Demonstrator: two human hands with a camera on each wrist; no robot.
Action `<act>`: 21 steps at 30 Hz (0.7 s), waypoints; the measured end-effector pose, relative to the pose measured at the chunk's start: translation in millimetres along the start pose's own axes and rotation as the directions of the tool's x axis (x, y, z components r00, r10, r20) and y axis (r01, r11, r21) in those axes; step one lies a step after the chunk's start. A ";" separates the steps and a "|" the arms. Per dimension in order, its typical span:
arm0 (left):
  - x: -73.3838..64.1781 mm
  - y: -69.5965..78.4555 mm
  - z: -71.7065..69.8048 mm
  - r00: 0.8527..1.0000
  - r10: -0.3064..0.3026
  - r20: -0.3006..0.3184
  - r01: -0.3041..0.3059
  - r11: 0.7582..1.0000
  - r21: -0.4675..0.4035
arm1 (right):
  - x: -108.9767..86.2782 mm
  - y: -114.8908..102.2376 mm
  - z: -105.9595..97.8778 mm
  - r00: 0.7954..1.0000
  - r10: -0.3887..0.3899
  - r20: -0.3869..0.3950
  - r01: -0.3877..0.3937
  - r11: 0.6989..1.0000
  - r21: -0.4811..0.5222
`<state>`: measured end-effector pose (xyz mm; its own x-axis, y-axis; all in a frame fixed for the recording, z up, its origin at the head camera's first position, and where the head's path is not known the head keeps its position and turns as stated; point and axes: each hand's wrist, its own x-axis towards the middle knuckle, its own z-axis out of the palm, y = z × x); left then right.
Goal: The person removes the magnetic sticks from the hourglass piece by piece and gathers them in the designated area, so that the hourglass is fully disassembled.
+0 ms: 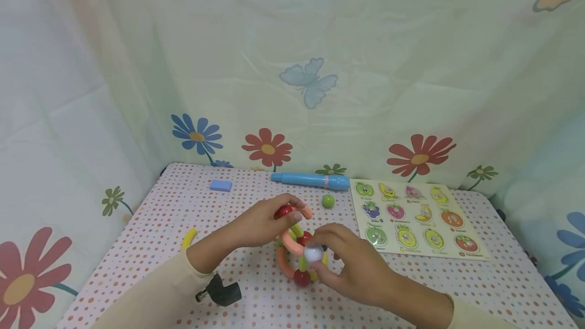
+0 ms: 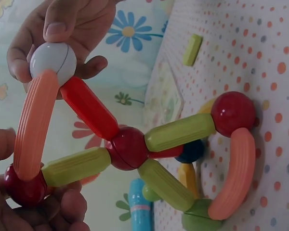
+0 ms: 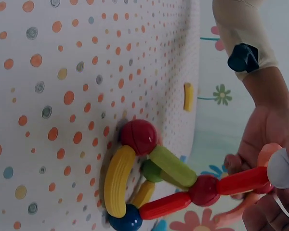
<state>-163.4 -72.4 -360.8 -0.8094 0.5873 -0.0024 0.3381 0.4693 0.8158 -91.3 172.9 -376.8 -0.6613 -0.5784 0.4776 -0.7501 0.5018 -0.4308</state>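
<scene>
A toy structure of balls and ribbed sticks stands on the table between the hands. My left hand [image 1: 262,222] grips a red ball [image 2: 24,187] at its upper left. My right hand [image 1: 354,265] pinches a white ball [image 2: 44,60]. A curved coral stick [image 2: 36,125] spans those two balls. From the white ball a red stick [image 3: 243,180] leads to a central red ball [image 2: 128,148], as does a green stick [image 2: 77,166] from the gripped red ball. Below, a red ball [image 3: 138,137], a blue ball [image 3: 125,219] and a green ball [image 2: 201,216] form the base with curved sticks.
Behind the hands lie a blue tube-shaped object [image 1: 311,181], a small green ball [image 1: 328,201] and a blue block [image 1: 221,185]. A fruit picture board [image 1: 480,248] is at right. One yellow curved stick [image 1: 188,238] lies left. Floral curtain [image 1: 228,65] borders the table.
</scene>
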 end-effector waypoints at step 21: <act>-31.9 -6.1 -5.7 0.997 -0.070 -0.019 0.071 0.995 0.070 | 4.3 25.2 -20.4 0.983 0.176 -0.058 -0.179 0.983 -0.049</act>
<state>-142.4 -97.8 -362.5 -0.8398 0.5407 -0.0485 0.3126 0.5548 0.7711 -113.2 196.2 -370.0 -0.7823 -0.4431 0.4378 -0.6193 0.6283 -0.4708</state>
